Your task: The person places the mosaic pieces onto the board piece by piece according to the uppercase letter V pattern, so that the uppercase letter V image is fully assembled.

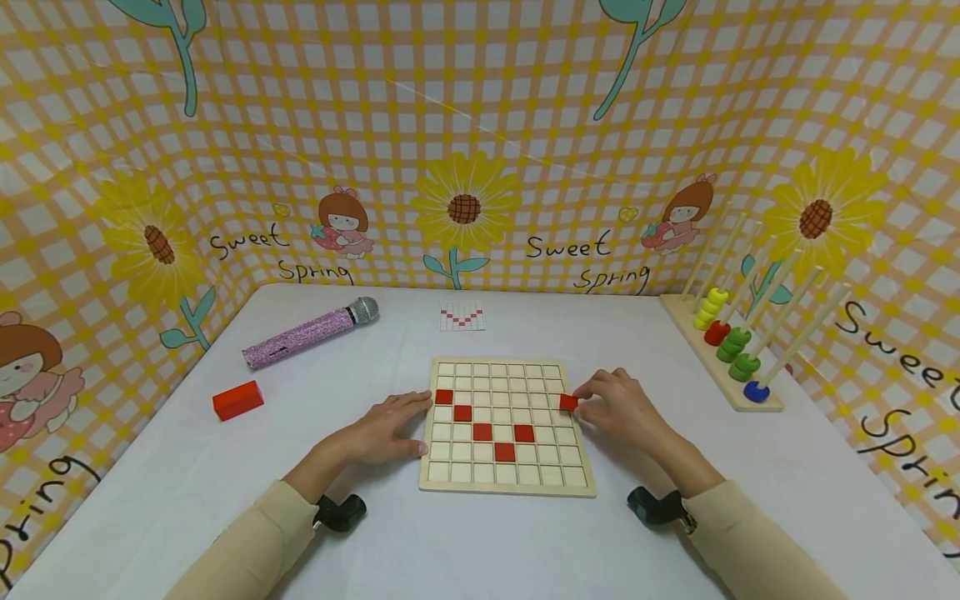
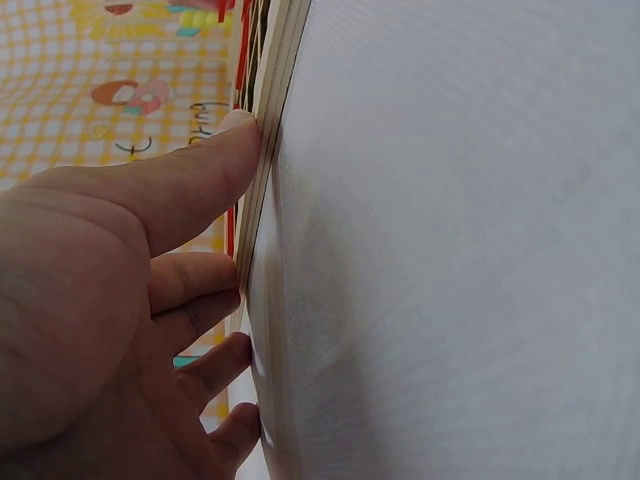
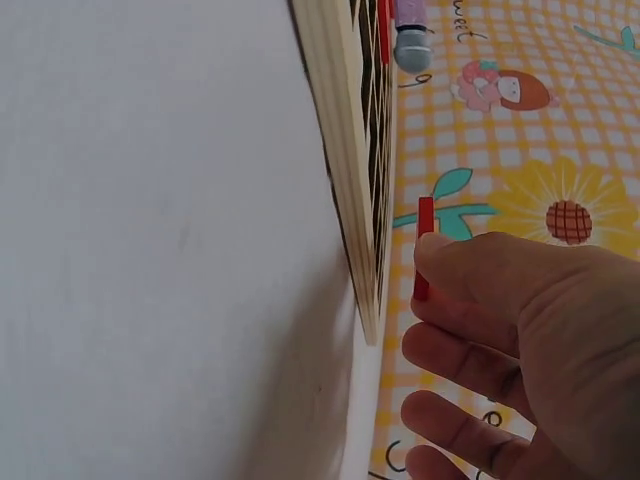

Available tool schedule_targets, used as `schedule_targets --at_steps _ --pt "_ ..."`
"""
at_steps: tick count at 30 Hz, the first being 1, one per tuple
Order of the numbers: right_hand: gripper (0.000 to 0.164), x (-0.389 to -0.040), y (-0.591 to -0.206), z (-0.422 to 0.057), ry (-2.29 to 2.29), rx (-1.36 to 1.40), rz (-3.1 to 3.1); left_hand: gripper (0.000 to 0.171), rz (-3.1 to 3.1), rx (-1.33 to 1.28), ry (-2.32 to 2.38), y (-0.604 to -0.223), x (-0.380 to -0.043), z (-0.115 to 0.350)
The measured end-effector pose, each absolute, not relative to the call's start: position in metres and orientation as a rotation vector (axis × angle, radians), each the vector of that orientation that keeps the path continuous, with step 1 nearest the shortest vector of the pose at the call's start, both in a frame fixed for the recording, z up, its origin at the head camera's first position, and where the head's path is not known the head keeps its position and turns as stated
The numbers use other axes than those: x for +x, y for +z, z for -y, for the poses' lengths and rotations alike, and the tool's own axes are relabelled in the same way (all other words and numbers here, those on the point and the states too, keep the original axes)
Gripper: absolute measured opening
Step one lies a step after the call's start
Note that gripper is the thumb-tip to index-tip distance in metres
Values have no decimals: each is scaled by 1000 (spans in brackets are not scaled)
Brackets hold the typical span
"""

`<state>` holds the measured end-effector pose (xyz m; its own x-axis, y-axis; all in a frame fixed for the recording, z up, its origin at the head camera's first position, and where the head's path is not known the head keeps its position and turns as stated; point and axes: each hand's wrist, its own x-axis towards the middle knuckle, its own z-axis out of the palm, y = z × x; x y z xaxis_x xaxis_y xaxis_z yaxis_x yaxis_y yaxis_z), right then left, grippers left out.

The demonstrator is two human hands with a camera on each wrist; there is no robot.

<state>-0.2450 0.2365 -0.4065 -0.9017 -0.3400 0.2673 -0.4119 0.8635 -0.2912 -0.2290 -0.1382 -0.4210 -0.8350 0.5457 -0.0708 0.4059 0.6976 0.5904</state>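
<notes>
A square wooden grid board [image 1: 507, 483] lies flat on the table, with several red square tiles [image 1: 505, 452] set in its cells in a slanting row that turns back up. My right hand [image 1: 626, 412] pinches another red tile [image 3: 424, 250] between thumb and fingertips. In the right wrist view that tile is raised above the board's surface, near its right edge. Along the left edge of the board rests my left hand [image 1: 384, 429], its thumb and fingers spread and touching the rim. The left wrist view shows the thumb [image 2: 205, 175] against the wooden side.
Behind the board lies a small card [image 1: 462, 317] printed with a red V-shaped pattern. A glittery pink microphone [image 1: 303, 335] and a red block [image 1: 238, 401] lie at left. At right stands a wooden peg stand [image 1: 738, 392] with coloured beads. Patterned cloth [image 1: 495, 125] surrounds the table.
</notes>
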Motion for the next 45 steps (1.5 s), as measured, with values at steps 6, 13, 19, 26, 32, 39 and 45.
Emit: schedule_targets --at_steps 6,13,19,26,32,39,45 --pt "16 -242 -409 -229 493 647 2795 71 -2672 766 834 -421 -229 138" --pt "17 -241 -412 -221 477 653 2815 71 -2675 757 832 -420 -229 137" --pt "19 -239 -411 -214 452 640 2856 71 -2680 761 824 -422 -229 138" --pt "20 -239 -411 -207 471 631 2888 71 -2677 749 828 -422 -229 138" --pt "17 -241 -413 -204 487 651 2882 72 -2674 751 826 -421 -229 138" --pt "17 -242 -413 -202 501 663 2874 71 -2674 761 830 -421 -229 138" --pt "16 -241 -414 -201 495 674 2882 71 -2670 760 836 -421 -229 138"
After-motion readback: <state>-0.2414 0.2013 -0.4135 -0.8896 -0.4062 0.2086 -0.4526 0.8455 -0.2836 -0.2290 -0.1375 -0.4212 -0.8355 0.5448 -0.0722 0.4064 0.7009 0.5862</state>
